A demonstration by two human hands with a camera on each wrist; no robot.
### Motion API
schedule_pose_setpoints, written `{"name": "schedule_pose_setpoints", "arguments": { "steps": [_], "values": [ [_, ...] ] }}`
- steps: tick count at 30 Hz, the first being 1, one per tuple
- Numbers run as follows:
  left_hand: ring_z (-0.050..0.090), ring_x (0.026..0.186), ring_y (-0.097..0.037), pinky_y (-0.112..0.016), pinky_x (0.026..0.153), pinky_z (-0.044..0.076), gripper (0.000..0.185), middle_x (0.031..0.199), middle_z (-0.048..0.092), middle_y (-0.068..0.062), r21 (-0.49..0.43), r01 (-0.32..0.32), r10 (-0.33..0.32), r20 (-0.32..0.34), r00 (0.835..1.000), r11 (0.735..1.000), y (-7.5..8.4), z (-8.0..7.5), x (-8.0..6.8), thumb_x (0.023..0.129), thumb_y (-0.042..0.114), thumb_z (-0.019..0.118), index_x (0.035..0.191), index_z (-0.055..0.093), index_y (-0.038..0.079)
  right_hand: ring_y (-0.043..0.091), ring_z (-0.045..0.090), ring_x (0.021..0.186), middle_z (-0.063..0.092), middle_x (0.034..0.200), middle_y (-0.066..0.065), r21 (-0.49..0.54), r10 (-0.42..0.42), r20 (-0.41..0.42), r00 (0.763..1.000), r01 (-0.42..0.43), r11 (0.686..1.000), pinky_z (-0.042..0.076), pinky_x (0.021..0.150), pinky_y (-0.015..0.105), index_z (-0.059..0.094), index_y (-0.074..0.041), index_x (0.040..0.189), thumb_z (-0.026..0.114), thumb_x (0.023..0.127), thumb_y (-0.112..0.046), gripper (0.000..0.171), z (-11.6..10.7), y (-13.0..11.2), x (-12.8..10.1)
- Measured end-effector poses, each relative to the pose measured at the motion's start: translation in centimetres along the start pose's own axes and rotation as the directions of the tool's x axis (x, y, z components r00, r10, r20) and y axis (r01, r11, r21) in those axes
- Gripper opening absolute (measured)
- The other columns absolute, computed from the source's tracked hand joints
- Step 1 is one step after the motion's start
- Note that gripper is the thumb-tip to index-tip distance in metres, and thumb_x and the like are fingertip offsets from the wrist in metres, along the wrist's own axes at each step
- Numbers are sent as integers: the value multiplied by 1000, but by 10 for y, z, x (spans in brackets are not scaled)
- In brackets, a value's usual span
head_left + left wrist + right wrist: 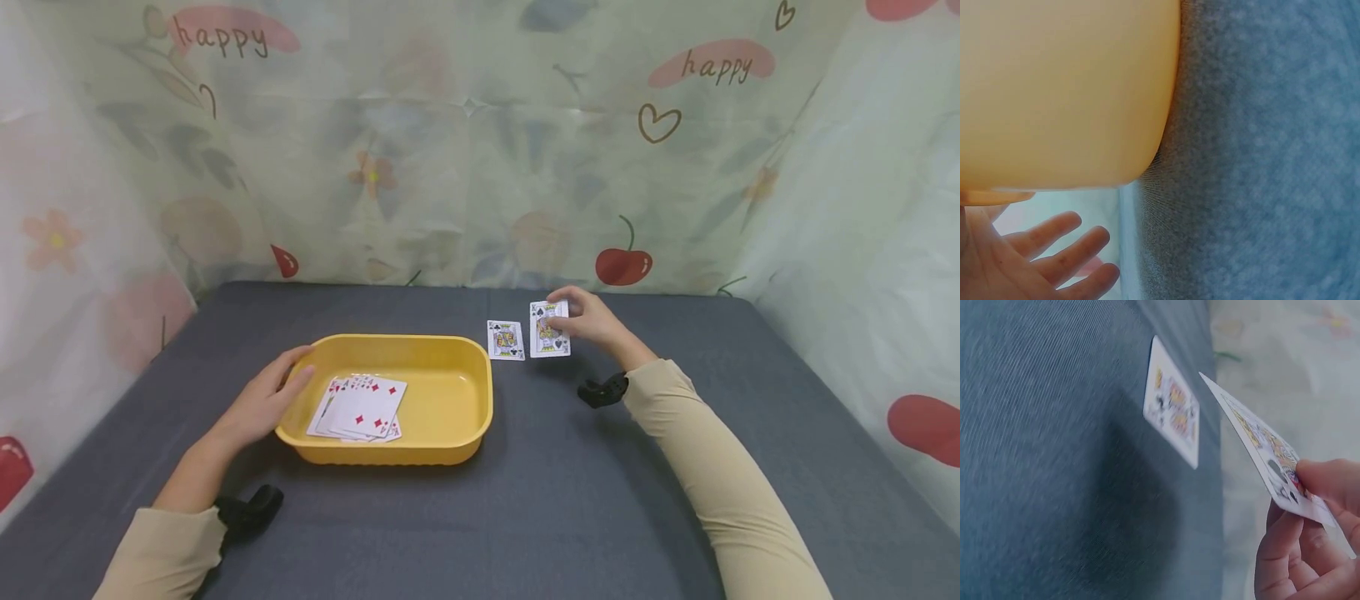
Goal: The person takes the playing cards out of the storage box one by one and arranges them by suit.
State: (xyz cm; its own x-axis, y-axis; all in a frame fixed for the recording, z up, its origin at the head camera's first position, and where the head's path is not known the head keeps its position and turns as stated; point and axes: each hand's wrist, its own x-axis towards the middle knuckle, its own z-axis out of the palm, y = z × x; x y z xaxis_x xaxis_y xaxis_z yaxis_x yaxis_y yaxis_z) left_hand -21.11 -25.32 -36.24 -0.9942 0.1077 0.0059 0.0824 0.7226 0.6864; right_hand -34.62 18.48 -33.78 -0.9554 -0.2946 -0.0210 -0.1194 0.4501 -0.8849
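My right hand (pixel 592 322) pinches a king of spades playing card (pixel 541 337) between thumb and fingers, face up. In the right wrist view the held card (pixel 1259 445) is tilted above the dark cloth, with the thumb (pixel 1329 478) on its face. Just to its left, a king of clubs (pixel 505 341) lies face up on the table. My left hand (pixel 262 398) rests at the left rim of a yellow plastic basin (pixel 444 404); its fingers (pixel 1075 256) stretch out straight and spread beside the wall. Inside the basin lies a loose pile of playing cards (pixel 372 406), a diamond card uppermost.
A dark grey cloth (pixel 540 500) covers the table. Patterned curtains (pixel 465 167) hang behind it and along both sides. Black wrist-worn devices (pixel 603 390) sit under both wrists, near the cuffs of the beige sleeves (pixel 720 467).
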Motion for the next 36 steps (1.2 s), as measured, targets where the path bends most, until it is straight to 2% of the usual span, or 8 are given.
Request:
{"name": "schedule_pose_setpoints", "arguments": {
  "steps": [3,6,11,13,15,25,30,36],
  "values": [
    [31,131,-43,-61,105,29,65,149,24,-27,0,1,-1,-1,1000,1000,0,0,0,99,46,33,147,20,5,6,59,64,65,94,17,-17,38,-22,999,-38,999,48,58,22,43,1,131,62,88,-6,48,-2,6,2],
    [31,131,-43,-61,105,29,64,149,24,-27,1,-4,4,-2,1000,1000,1,0,0,100,45,33,147,21,4,6,58,64,64,98,18,-49,86,-46,995,-88,995,46,59,21,43,0,132,61,88,-8,48,-3,11,3],
    [31,132,-43,-61,104,28,64,149,24,-27,0,-10,10,-5,1000,1000,0,0,0,100,45,32,147,21,4,16,61,83,56,120,29,-145,140,-82,987,-151,978,46,66,21,44,-2,134,57,91,-10,45,-1,16,5],
    [31,132,-43,-61,105,28,64,149,24,-27,1,-11,11,-6,1000,1000,0,0,0,100,45,33,147,21,4,21,60,92,54,124,29,-177,158,-91,983,-173,969,45,68,22,44,-3,134,55,92,-10,44,0,19,8],
    [31,132,-43,-61,105,29,64,149,24,-26,2,-8,8,-6,1000,1000,0,0,0,100,45,32,147,21,4,22,60,92,55,123,28,-185,171,-95,981,-186,965,45,68,22,44,-3,134,54,92,-10,44,2,22,11],
    [31,132,-42,-60,105,28,64,150,24,-26,-4,5,-5,-2,1000,1000,1,0,0,100,45,33,147,20,4,9,58,73,59,112,28,-159,153,-99,983,-167,973,44,61,18,47,3,128,56,88,-6,42,8,32,21],
    [31,132,-42,-60,105,28,64,149,24,-26,-4,4,-4,-1,1000,1000,1,0,0,100,45,32,147,20,4,6,55,65,60,99,21,-159,145,-130,981,-165,973,43,58,17,49,4,125,58,87,-7,41,11,33,24],
    [32,131,-42,-60,105,29,64,149,24,-27,-6,-4,4,-4,1000,1000,1,0,0,100,44,33,147,21,3,6,54,64,59,100,21,-151,144,-152,978,-167,974,43,57,17,50,4,125,58,88,-8,40,15,33,25]
  ]
}}
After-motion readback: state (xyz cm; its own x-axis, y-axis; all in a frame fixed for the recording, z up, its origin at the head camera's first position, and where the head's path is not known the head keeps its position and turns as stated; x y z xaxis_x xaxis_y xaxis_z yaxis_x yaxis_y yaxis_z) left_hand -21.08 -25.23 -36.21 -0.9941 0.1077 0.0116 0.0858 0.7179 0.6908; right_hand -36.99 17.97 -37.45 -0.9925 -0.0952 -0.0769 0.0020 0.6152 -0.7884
